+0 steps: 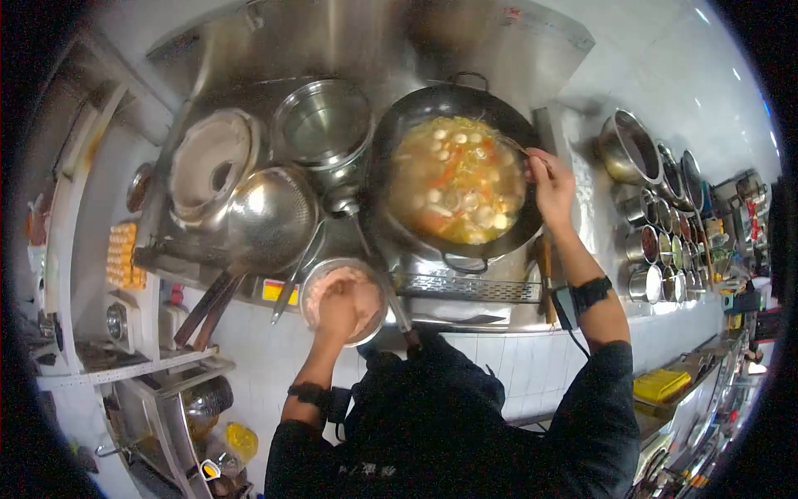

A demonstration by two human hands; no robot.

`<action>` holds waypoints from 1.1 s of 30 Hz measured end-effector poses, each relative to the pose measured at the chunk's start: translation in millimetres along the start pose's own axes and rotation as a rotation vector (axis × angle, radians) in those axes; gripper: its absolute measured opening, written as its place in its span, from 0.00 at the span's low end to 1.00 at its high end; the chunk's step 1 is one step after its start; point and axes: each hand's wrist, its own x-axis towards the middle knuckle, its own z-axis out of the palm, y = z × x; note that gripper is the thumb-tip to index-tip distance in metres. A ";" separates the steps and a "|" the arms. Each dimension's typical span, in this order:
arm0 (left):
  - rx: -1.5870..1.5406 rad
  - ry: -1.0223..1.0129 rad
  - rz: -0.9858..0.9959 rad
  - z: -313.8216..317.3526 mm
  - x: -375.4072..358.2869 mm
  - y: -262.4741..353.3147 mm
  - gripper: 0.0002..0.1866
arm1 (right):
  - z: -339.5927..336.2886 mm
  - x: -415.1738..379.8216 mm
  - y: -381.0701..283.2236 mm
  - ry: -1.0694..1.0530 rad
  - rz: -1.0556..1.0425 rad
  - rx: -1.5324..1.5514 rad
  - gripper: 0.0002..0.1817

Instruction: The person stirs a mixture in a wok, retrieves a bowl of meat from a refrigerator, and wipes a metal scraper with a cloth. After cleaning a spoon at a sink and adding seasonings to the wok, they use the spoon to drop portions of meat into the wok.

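A black wok holds a yellowish broth with pale round pieces and red and green bits. My right hand is closed at the wok's right rim, on the thin handle of a utensil that reaches over the broth. In front of the wok, to the left, a metal bowl contains a pink, paste-like mass. My left hand is down in that bowl against the pink mass, its fingers curled and partly hidden.
Left of the wok are a perforated strainer, a metal pot and a pale round vessel. A ladle lies between bowl and wok. Seasoning containers stand right, egg trays far left.
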 end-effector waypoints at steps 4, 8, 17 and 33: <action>-0.244 0.008 0.010 -3.5 8.3 -16.9 0.27 | 16.6 -42.7 -85.7 -0.065 0.205 0.224 0.11; -0.601 0.105 0.058 -10.7 8.1 -26.8 0.27 | 36.1 -87.6 -107.9 -0.167 0.243 0.319 0.10; -2.156 -0.068 -0.380 -18.8 -13.2 -44.4 0.22 | 88.3 -176.2 -113.5 -0.339 0.447 0.559 0.10; -1.583 0.301 -0.299 -19.8 -5.3 -10.6 0.16 | 121.8 -211.6 -118.7 -0.355 0.484 0.667 0.10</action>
